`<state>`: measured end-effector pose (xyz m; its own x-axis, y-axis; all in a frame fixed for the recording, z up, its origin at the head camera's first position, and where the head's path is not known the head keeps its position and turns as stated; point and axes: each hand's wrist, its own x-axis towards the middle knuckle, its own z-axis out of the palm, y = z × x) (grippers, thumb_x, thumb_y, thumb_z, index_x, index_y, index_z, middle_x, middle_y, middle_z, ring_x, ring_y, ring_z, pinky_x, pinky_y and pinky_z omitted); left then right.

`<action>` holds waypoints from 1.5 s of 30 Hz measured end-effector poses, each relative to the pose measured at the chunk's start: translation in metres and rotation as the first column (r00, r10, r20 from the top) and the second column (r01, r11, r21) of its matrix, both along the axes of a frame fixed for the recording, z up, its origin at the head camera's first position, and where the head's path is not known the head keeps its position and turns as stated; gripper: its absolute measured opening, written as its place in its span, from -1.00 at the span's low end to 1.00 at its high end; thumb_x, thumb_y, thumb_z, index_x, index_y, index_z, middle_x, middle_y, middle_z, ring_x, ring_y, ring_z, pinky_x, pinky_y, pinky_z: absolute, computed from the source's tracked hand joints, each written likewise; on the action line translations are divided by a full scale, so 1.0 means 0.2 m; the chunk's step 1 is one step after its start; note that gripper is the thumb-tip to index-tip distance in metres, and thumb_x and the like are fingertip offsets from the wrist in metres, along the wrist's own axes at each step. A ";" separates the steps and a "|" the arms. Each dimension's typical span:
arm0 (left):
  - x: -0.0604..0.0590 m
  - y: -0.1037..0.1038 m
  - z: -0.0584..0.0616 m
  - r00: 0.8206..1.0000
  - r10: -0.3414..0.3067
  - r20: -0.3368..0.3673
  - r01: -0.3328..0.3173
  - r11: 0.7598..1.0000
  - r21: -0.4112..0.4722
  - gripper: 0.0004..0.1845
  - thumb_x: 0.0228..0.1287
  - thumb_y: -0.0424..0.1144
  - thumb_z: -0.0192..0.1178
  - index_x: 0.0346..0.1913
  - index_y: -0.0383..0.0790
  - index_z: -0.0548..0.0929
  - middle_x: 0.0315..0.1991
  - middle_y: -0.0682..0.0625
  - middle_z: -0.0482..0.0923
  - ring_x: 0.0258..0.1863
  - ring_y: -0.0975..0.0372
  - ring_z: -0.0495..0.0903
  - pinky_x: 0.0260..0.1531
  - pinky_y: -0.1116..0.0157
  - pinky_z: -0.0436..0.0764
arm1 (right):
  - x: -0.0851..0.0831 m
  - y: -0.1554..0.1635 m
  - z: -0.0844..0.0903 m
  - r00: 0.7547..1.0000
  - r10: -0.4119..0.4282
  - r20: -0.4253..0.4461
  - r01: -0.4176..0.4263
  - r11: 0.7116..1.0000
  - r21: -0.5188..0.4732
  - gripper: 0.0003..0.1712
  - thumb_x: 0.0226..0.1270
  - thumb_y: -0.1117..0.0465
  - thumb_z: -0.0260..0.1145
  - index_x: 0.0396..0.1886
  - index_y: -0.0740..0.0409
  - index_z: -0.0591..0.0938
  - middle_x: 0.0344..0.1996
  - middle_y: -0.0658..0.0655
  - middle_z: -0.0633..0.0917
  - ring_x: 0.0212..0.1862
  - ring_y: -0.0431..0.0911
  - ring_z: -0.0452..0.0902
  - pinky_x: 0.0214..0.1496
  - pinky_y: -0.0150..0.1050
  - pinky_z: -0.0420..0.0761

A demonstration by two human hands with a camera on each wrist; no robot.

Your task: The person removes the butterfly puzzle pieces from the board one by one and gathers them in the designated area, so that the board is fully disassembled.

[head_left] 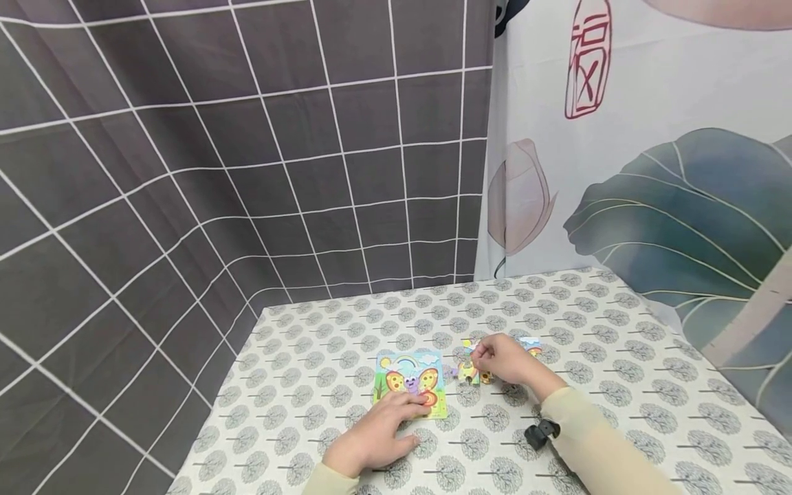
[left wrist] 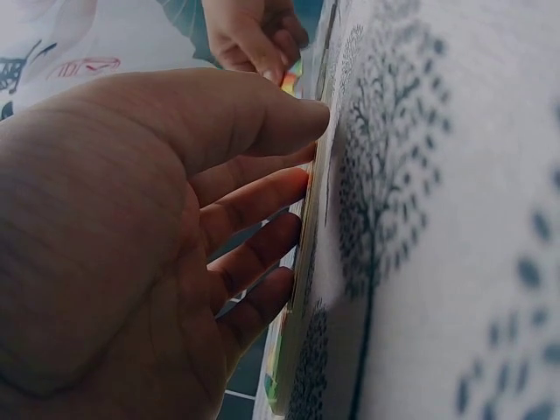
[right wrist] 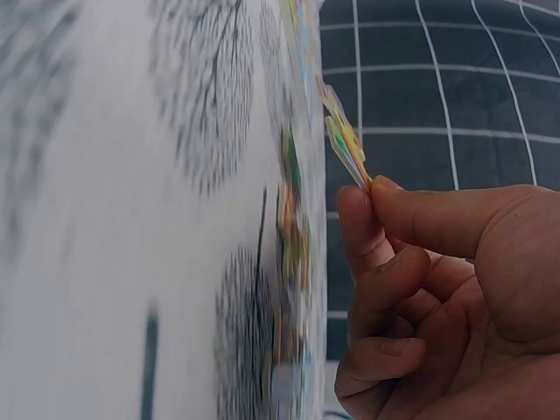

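A person works over colorful puzzle pieces at a tabletop (head_left: 297, 399) covered with a tree-patterned cloth. The left hand (head_left: 385, 432), fingers extended and loosely spread, rests on the lower part of a square butterfly picture board (head_left: 411, 364), its fingertips touching the board while the thumb sits off to the near side. The board lies flat on the cloth, showing a smiling purple butterfly with yellow-and-red wings beneath a sun and rainbow.

To its right, the right hand (head_left: 506, 359) pinches a bright jigsaw piece (right wrist: 348, 140) between thumb and index finger, the other fingers curled in; whether it is a single piece or several together cannot be told. In the right wrist view the piece is tilted and held off the cloth. More loose pieces (head_left: 531, 342) lie under and around that hand, partly hidden by it.

A dark gridded curtain (head_left: 297, 158) hangs behind, meeting a white curtain (head_left: 668, 82) printed with a lotus leaf and flower.
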<state>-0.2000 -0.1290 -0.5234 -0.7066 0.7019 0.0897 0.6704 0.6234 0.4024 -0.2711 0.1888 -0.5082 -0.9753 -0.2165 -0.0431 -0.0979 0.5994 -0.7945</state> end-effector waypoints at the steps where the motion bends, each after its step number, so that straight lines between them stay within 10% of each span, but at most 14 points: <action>1: 0.00 0.00 0.00 1.000 0.000 0.000 0.000 1.000 0.002 -0.44 0.32 -0.15 0.34 0.40 0.06 0.60 0.47 0.21 0.42 0.50 0.09 0.32 0.50 -0.10 0.32 | 0.01 0.02 0.01 1.000 0.002 0.005 -0.002 1.000 -0.012 -0.92 0.32 0.38 0.38 -0.34 0.13 0.72 -0.45 0.05 0.69 -0.51 -0.14 0.47 -0.51 -0.28 0.58; 45: -0.01 -0.01 -0.01 0.999 0.007 0.040 -0.008 1.000 0.022 -0.45 0.32 -0.21 0.31 0.38 0.07 0.62 0.45 0.23 0.44 0.52 0.08 0.30 0.53 -0.13 0.26 | 0.09 0.65 -0.03 0.992 -0.128 -0.006 0.127 0.977 0.169 -0.93 0.33 0.25 0.45 -0.27 0.16 0.77 -0.34 0.04 0.72 -0.18 -0.03 0.57 -0.05 -0.02 0.54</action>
<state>-0.2012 -0.1309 -0.5263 -0.7152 0.6947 0.0766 0.6487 0.6192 0.4424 -0.2525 0.3197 -0.5133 -0.9941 -0.0798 -0.0728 -0.0089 0.7322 -0.6811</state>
